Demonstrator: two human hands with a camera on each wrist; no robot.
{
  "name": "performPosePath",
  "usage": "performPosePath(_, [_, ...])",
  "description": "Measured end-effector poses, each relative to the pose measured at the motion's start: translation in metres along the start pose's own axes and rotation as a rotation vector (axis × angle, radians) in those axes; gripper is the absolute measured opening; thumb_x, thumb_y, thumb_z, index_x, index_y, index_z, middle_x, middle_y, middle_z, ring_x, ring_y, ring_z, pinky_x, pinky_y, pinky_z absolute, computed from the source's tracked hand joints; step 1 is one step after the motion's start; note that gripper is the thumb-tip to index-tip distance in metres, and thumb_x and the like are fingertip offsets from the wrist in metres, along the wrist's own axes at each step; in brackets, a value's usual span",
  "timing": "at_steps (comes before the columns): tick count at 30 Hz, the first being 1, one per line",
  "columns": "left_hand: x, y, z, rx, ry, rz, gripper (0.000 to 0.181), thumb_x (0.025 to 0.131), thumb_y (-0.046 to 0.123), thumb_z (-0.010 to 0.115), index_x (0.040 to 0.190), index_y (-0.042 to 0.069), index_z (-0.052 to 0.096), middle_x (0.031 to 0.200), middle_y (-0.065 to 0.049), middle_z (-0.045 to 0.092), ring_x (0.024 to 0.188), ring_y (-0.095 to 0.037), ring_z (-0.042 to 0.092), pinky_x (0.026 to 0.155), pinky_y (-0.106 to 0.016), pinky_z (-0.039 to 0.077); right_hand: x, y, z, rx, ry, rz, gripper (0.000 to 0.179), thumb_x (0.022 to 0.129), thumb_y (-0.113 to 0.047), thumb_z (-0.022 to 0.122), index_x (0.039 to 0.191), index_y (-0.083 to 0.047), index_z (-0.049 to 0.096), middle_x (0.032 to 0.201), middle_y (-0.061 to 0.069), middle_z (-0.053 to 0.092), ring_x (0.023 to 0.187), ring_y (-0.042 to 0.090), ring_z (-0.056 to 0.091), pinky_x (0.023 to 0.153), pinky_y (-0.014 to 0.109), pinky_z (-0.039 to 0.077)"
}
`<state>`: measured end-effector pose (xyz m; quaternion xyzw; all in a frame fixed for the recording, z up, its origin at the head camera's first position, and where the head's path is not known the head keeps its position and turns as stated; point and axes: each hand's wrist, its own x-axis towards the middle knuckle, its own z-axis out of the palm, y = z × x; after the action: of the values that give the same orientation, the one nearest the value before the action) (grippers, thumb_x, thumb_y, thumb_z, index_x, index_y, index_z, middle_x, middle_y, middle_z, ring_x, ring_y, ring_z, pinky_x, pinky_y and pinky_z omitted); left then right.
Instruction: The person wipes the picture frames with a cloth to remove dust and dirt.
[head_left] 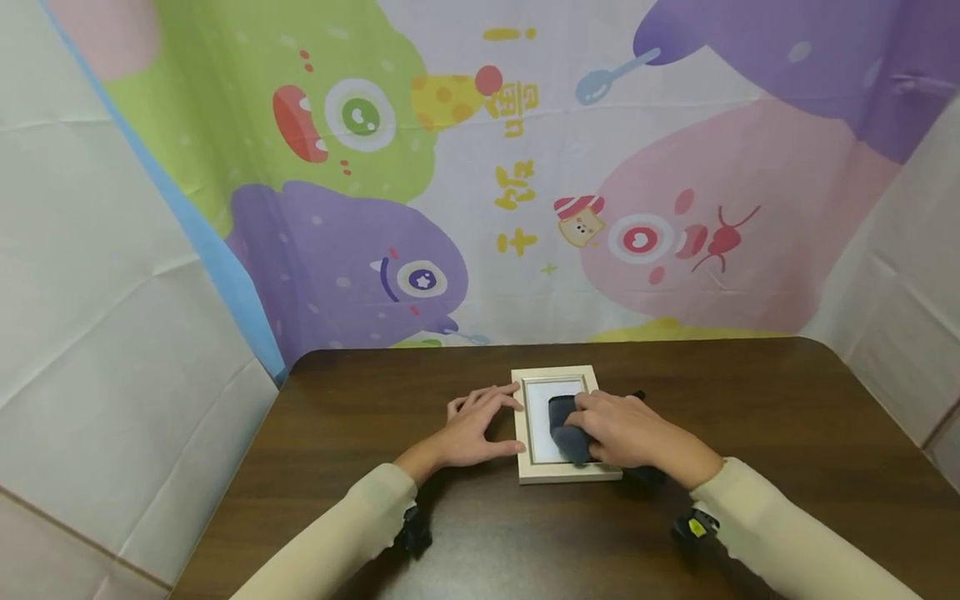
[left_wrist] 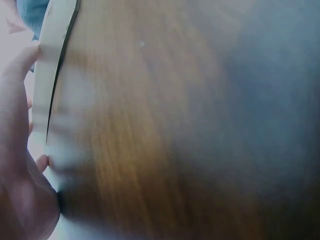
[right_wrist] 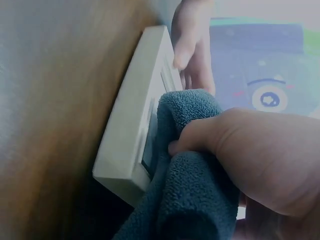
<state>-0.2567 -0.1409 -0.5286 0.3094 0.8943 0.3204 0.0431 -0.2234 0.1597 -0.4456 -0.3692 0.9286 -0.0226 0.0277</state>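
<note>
A cream picture frame [head_left: 562, 475] with a white inner panel lies flat on the dark wooden table. My right hand [head_left: 622, 429] grips a bunched blue-grey terry cloth [head_left: 572, 447] and holds it against the panel's right part. In the right wrist view, the thumb presses into a fold of the cloth [right_wrist: 192, 182], which hangs past the frame's near edge. On the other side, my left hand [head_left: 468, 435] has its fingers spread, with fingertips and thumb touching the frame's left border. The left wrist view shows these fingers along the frame's side [left_wrist: 50, 70]; the cloth partly hides the panel.
The brown wooden table [head_left: 360, 417] has rounded far corners. Behind it hangs a cartoon-printed curtain [head_left: 517, 300], with pale sheeting [head_left: 112, 333] at both sides. A dark object [head_left: 639, 395], mostly hidden, shows beyond my right hand. Dark wrist devices [head_left: 414, 532] sit at both cuffs.
</note>
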Motion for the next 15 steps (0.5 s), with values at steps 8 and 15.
performPosePath(8, [0.001, -0.003, 0.002, -0.003, -0.002, -0.005, 0.063, 0.097, 0.071, 0.074, 0.145, 0.033, 0.060, 0.186, 0.007, 0.037, 0.169, -0.045, 0.034, 0.117, -0.077, 0.023, 0.029, 0.017, 0.002, 0.008, -0.015, 0.084, 0.036, 0.097, -0.011, 0.085, 0.132, -0.014, 0.081, 0.122, 0.011, 0.073, 0.112, 0.030, 0.072, 0.084, 0.051, 0.064])
performPosePath(15, [0.001, -0.005, 0.003, -0.004, 0.008, 0.001, 0.062, 0.098, 0.072, 0.073, 0.145, 0.033, 0.061, 0.185, 0.006, 0.038, 0.169, -0.045, 0.035, 0.117, -0.078, 0.023, 0.045, 0.032, 0.006, 0.022, -0.002, 0.136, 0.039, 0.100, -0.010, 0.081, 0.139, -0.013, 0.078, 0.128, 0.013, 0.072, 0.117, 0.034, 0.068, 0.084, 0.053, 0.063])
